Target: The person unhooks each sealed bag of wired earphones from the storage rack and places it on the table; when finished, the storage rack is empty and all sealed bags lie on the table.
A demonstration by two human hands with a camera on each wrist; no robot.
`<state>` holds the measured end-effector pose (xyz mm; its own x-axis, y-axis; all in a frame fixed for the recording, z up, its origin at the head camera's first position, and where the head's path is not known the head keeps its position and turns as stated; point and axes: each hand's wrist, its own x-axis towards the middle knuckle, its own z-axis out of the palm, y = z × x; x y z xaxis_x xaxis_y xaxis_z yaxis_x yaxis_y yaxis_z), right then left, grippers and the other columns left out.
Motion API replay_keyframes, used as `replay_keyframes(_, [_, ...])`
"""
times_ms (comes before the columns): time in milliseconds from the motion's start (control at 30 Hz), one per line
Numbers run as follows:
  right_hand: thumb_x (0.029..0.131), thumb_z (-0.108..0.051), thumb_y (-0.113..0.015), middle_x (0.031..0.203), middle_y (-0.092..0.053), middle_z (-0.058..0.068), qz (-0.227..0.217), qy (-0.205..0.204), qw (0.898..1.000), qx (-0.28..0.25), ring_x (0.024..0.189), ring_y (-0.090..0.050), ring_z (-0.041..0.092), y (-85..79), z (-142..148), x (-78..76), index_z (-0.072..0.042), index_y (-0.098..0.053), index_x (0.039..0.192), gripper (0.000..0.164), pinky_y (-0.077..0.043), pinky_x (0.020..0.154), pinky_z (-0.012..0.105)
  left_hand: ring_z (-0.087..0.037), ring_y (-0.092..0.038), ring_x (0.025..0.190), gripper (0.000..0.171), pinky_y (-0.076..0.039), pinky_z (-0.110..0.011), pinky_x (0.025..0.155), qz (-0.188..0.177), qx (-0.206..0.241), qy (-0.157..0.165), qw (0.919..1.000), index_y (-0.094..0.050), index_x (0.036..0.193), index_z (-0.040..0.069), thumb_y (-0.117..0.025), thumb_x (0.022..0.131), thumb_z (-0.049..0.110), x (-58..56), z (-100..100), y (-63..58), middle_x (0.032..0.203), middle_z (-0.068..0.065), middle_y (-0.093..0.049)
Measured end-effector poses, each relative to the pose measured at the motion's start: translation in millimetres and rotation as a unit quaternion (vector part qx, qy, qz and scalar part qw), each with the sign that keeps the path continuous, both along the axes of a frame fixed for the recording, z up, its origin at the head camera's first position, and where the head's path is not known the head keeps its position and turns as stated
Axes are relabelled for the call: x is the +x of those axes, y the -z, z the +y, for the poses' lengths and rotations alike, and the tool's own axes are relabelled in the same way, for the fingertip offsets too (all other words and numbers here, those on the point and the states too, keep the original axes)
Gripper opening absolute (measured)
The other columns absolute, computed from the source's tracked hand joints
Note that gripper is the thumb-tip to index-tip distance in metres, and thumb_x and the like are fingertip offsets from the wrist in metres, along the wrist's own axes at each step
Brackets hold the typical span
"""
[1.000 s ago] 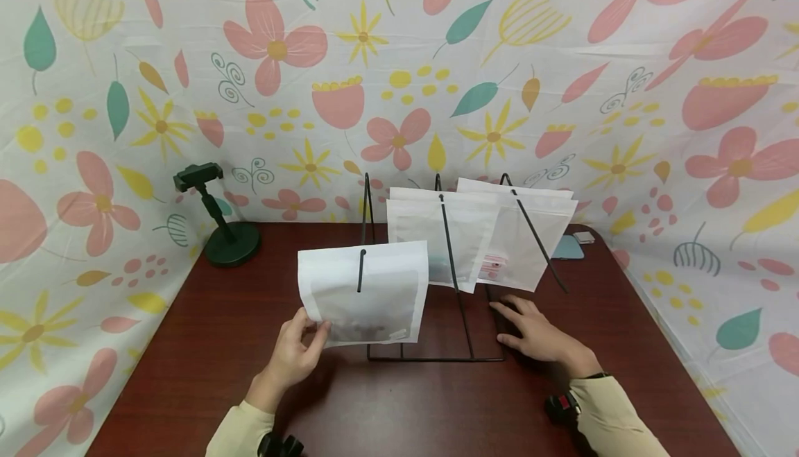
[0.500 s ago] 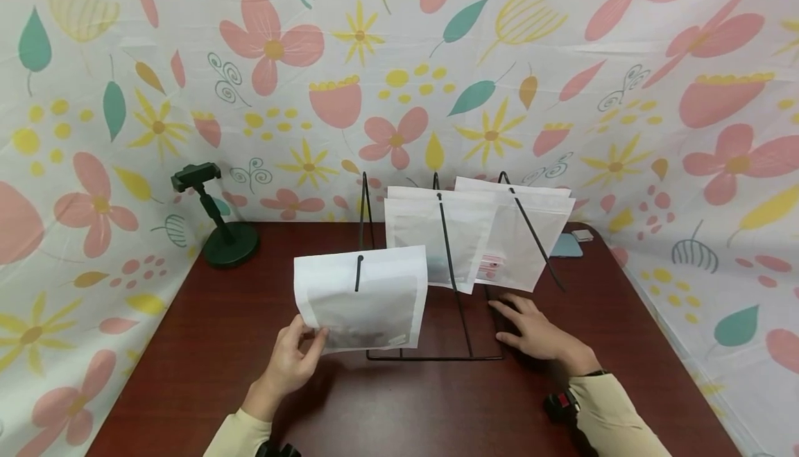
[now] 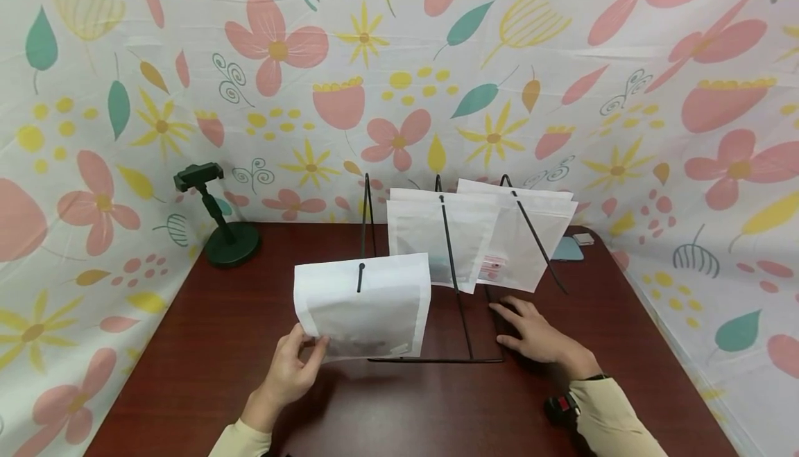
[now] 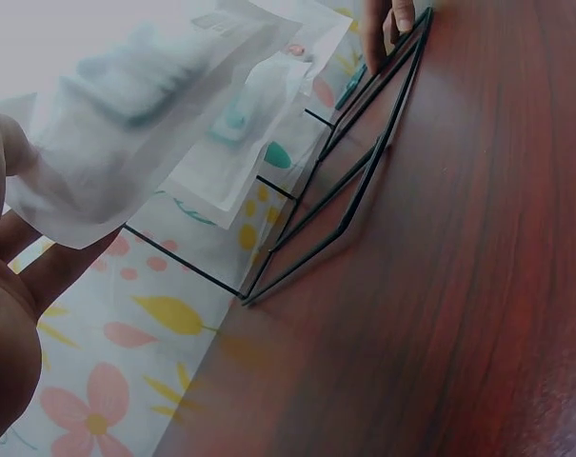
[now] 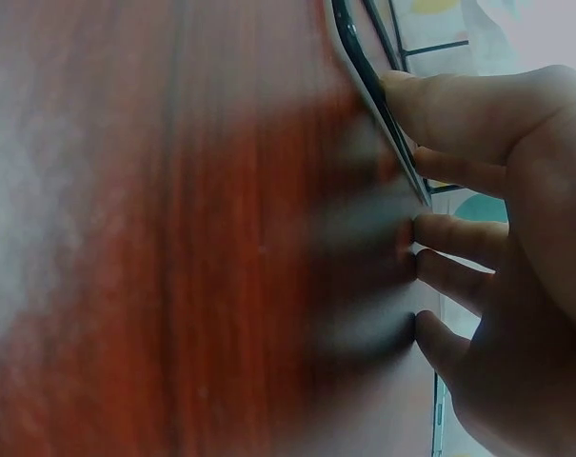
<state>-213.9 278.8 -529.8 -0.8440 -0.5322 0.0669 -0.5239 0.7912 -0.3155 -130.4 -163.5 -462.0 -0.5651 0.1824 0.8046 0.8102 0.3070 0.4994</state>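
Note:
My left hand (image 3: 288,374) pinches the lower left edge of a white translucent zip pouch (image 3: 368,304) between thumb and fingers. That pouch hangs at the front end of the left hook of a black wire rack (image 3: 465,325). Something dark shows through the pouch (image 4: 126,171) in the left wrist view, too blurred to name. My right hand (image 3: 539,335) rests at the rack's right base, fingers spread; its thumb (image 5: 440,109) touches the base rod and the other fingertips rest on the table.
More white pouches hang on the middle hook (image 3: 431,235) and right hook; pink print shows through one right-hand pouch (image 3: 527,242). A dark green phone stand (image 3: 231,242) stands back left. Behind the rack, at right, lie a light blue flat item (image 3: 568,248) and a small white one (image 3: 583,238).
My left hand has drawn the pouch a little toward me and down along the hook. The right hand stays at the rack's base.

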Motion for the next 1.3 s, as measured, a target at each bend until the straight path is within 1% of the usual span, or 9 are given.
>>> replay_keyframes(200, [0.084, -0.029, -0.065, 0.136, -0.035, 0.023, 0.006, -0.002, 1.000, -0.008, 0.123, -0.032, 0.041, -0.2, -0.4, 1.2, -0.008, -0.042, 0.136, 0.060, -0.037, 0.090, 0.057, -0.017, -0.055, 0.059, 0.043, -0.050, -0.021, 0.054, -0.003, 0.000, 0.009, 1.0000, -0.051, 0.093, -0.011, -0.059, 0.056, -0.031, 5.1, 0.8, -0.5, 0.078, -0.015, -0.061])
replay_keyframes(367, [0.084, -0.029, -0.065, 0.136, -0.036, 0.023, 0.009, -0.004, 1.000, -0.009, 0.122, -0.033, 0.042, -0.6, 0.4, 1.8, -0.008, -0.043, 0.136, 0.060, -0.037, 0.088, 0.057, -0.017, -0.056, 0.060, 0.041, -0.051, -0.020, 0.056, 0.000, 0.003, 0.014, 0.9999, -0.052, 0.093, -0.011, -0.059, 0.057, -0.030, 9.8, -0.1, -0.7, 0.078, -0.015, -0.061])
replay_keyframes(600, [0.085, -0.030, -0.064, 0.137, -0.035, 0.022, 0.001, 0.001, 1.000, -0.005, 0.123, -0.032, 0.041, -0.6, 2.2, 1.9, -0.009, -0.042, 0.137, 0.060, -0.037, 0.090, 0.057, -0.019, -0.060, 0.064, 0.043, -0.051, -0.020, 0.058, -0.003, -0.002, 0.011, 0.9999, -0.052, 0.093, -0.010, -0.060, 0.056, -0.030, 14.5, -0.6, -1.6, 0.080, -0.014, -0.062])
replay_keyframes(667, [0.085, -0.030, -0.064, 0.136, -0.035, 0.022, 0.004, -0.001, 1.000, -0.006, 0.123, -0.032, 0.041, 0.0, 2.3, 2.0, -0.009, -0.042, 0.137, 0.060, -0.037, 0.090, 0.057, -0.018, -0.060, 0.066, 0.043, -0.051, -0.019, 0.059, -0.005, -0.002, 0.011, 0.9999, -0.052, 0.094, -0.010, -0.060, 0.057, -0.029, 15.2, -1.4, 1.6, 0.081, -0.013, -0.062])
replay_keyframes(733, [0.084, -0.029, -0.065, 0.136, -0.035, 0.022, 0.004, 0.000, 1.000, -0.009, 0.123, -0.032, 0.040, -0.1, 1.9, 2.4, -0.009, -0.043, 0.136, 0.060, -0.037, 0.090, 0.057, -0.017, -0.060, 0.067, 0.040, -0.051, -0.018, 0.061, -0.005, -0.001, 0.013, 0.9999, -0.053, 0.095, -0.010, -0.060, 0.060, -0.027, 14.6, -3.4, 8.9, 0.082, -0.013, -0.062])
replay_keyframes(867, [0.084, -0.028, -0.066, 0.135, -0.036, 0.022, 0.008, -0.001, 1.000, -0.009, 0.122, -0.033, 0.040, -0.1, 0.7, 2.1, -0.008, -0.043, 0.136, 0.060, -0.037, 0.091, 0.056, -0.013, -0.060, 0.067, 0.027, -0.051, -0.017, 0.062, -0.001, -0.001, 0.018, 0.9998, -0.053, 0.096, -0.009, -0.062, 0.072, -0.017, 11.9, -10.0, 26.2, 0.083, -0.012, -0.064])
replay_keyframes(967, [0.084, -0.027, -0.065, 0.136, -0.036, 0.023, 0.006, 0.000, 1.000, -0.009, 0.122, -0.033, 0.040, -0.7, -0.4, 1.7, -0.008, -0.042, 0.136, 0.060, -0.037, 0.091, 0.055, -0.012, -0.060, 0.069, 0.021, -0.051, -0.017, 0.063, 0.004, 0.001, 0.021, 0.9998, -0.053, 0.097, -0.009, -0.062, 0.078, -0.009, 10.3, -13.6, 33.9, 0.084, -0.011, -0.064])
replay_keyframes(1133, [0.085, -0.028, -0.064, 0.137, -0.035, 0.023, -0.008, 0.003, 1.000, -0.008, 0.123, -0.032, 0.041, -1.8, -2.2, 1.8, -0.009, -0.042, 0.137, 0.060, -0.037, 0.091, 0.056, -0.014, -0.061, 0.071, 0.019, -0.052, -0.019, 0.062, 0.011, 0.007, 0.031, 0.9994, -0.053, 0.097, -0.010, -0.061, 0.081, -0.006, 10.7, -16.8, 37.2, 0.087, -0.011, -0.064])
replay_keyframes(1300, [0.085, -0.030, -0.064, 0.137, -0.035, 0.022, -0.006, 0.005, 1.000, -0.006, 0.123, -0.032, 0.040, -0.3, -1.8, 1.3, -0.010, -0.042, 0.137, 0.060, -0.037, 0.092, 0.055, -0.014, -0.062, 0.071, 0.016, -0.052, -0.021, 0.061, 0.013, 0.010, 0.045, 0.9988, -0.052, 0.096, -0.011, -0.060, 0.083, -0.004, 12.7, -18.5, 37.4, 0.088, -0.011, -0.063])
